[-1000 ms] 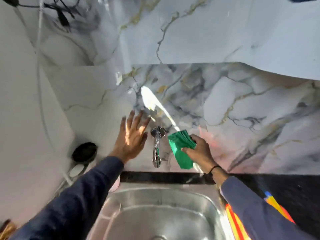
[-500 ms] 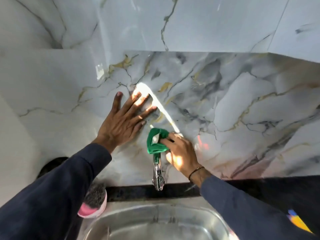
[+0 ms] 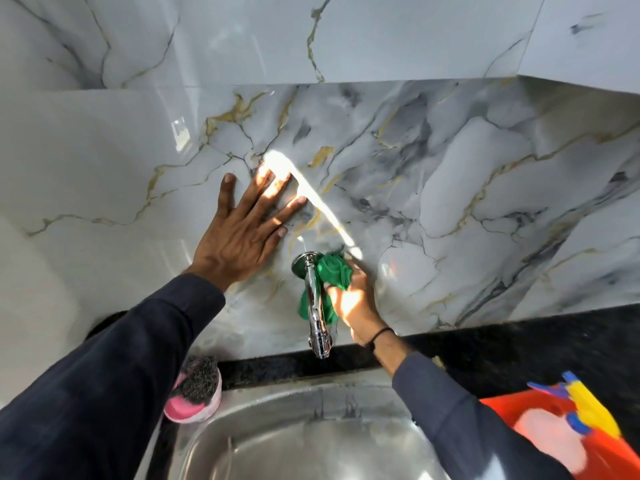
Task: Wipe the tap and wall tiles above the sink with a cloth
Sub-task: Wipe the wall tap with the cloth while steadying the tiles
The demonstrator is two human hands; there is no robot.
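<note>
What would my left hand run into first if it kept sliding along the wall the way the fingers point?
Your left hand points up and right along the marble wall tile. Only bare tile lies ahead; the tap sits below that line.

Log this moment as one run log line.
left hand flat on wall tiles | right hand wiping tap with green cloth

- Setting: a home kitchen, at the washing-up corner.
- Stainless steel sink: landmark, set into a black speckled stone tabletop.
- Chrome tap: mounted on the wall directly above the sink.
- Glossy marble-look wall tiles: grey and gold veins, rising behind the sink.
- Pink holder with a steel scrubber: at the sink's left rear corner.
- Sunlight streak: on the tiles above the tap.
</note>
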